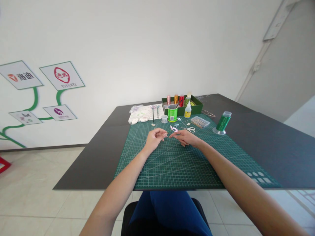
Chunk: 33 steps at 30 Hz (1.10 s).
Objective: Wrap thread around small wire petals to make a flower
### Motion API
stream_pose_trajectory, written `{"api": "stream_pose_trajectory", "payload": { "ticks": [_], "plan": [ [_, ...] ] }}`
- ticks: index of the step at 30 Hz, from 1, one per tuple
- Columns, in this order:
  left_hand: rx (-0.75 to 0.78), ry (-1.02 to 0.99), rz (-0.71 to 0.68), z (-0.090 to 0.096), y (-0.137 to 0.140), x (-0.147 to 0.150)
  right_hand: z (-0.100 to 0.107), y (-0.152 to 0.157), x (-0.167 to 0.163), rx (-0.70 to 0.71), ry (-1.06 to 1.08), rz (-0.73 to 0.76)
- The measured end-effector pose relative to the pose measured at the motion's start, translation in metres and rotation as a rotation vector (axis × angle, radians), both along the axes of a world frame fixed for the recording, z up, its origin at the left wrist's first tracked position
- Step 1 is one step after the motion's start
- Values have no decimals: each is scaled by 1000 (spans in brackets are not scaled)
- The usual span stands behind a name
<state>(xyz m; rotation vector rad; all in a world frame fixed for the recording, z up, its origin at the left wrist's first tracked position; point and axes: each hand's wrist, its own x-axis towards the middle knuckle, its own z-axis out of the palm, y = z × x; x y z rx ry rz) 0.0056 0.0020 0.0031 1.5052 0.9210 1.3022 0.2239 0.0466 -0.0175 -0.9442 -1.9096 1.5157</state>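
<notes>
My left hand (155,139) is closed in a pinch above the green cutting mat (172,164), thumb and forefinger together on something too small to make out. Facing it, my right hand (186,137) has its fingers pressed together, their tips a short way from the left fingertips. Whatever lies between the right fingers is too fine to tell. Just behind the right fingertips is a small pink and white petal-like piece (174,129). White-handled scissors (190,129) rest on the mat beyond the right hand. A small pale leaf-like piece on a stem (153,125) lies behind the left hand.
A green can (172,114), a glue bottle (188,110) and a clear box (200,122) stand at the back. Behind them is a green tray (199,107) of thread spools. A green thread spool (223,122) stands right; a white sheet (147,113) lies left.
</notes>
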Motion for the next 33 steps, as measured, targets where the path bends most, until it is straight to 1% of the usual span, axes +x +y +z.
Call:
{"api": "stream_pose_trajectory", "payload": {
  "ticks": [6,10,17,28,33],
  "plan": [
    [61,123,-8,2,-4,2,1,-3,0,3,-15,-10],
    [74,147,-14,2,-5,3,2,-3,1,5,-25,-6],
    [44,101,16,1,-2,0,-3,3,1,49,-46,15],
    [21,28,56,-3,2,-2,-3,3,1,65,-74,33],
    [-19,-6,52,-5,4,-3,-4,4,1,85,-85,31]
  ]
}}
